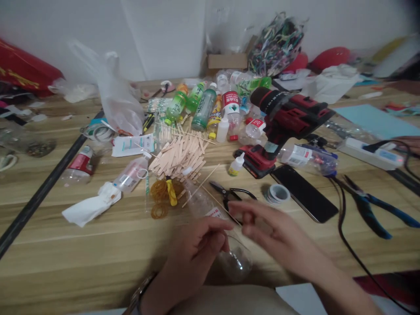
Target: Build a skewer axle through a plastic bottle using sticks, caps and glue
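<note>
My left hand (200,251) is closed above the table's front, thumb pressed against the curled fingers. A thin curved line shows beside its fingertips; whether it is held I cannot make out. Facing it, my right hand (278,236) has its fingers stretched out and apart, slightly blurred, with nothing visible in them. Beneath both hands lies a clear plastic bottle (200,199) on its side, neck pointing away, partly hidden by my left hand. Thin wooden skewers (215,199) cross over or beside it. Black-handled scissors (226,192) lie just beyond my right fingertips.
A red cordless drill (290,111) stands behind a phone (305,192), a tape roll (277,193) and pliers (369,203). Craft sticks (180,153), rubber bands (160,192) and a glue bottle (236,165) lie ahead. A black cable (343,227) runs down the right.
</note>
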### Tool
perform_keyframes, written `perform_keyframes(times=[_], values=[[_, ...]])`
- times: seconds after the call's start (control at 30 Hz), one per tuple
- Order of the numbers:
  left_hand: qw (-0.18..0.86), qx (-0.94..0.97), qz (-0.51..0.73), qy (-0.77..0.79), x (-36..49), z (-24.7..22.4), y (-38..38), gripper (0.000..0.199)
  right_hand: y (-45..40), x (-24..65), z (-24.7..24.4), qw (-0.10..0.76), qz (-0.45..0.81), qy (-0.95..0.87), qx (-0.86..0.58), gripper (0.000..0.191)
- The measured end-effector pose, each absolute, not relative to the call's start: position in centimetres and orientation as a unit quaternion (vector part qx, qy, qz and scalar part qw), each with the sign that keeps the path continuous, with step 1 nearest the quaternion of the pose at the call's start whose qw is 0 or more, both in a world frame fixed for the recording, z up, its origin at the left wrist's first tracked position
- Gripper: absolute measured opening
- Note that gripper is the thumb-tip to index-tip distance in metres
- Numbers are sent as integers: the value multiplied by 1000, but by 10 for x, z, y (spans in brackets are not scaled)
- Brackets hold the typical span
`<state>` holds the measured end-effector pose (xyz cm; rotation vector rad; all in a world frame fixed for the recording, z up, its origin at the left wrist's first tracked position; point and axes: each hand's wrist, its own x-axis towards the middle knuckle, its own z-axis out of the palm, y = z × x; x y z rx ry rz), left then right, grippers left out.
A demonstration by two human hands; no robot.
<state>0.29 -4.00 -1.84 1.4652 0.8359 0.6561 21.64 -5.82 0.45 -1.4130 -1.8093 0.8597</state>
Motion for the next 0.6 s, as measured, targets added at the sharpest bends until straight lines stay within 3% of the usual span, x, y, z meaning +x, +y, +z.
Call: perform_keyframes(times=[0.03,0.1,0.4,0.47,0.6], values=[[612,647,269,367,4,-17,-42,24,-72,214,-3,347,363,-676,-540,34],[585,683,232,372,6,-16,-46,24,-91,205,-16,349,423,-642,-536,22],[391,849,185,304,19,-8,-47,22,-111,220,-23,395,312,-671,-544,25],[364,862,176,307,23,-5,-45,23,-108,235,-30,373,252,-686,-572,23],[323,884,135,309,34,-4,-41,21,-96,259,-56,233,37,-740,-630,29]])
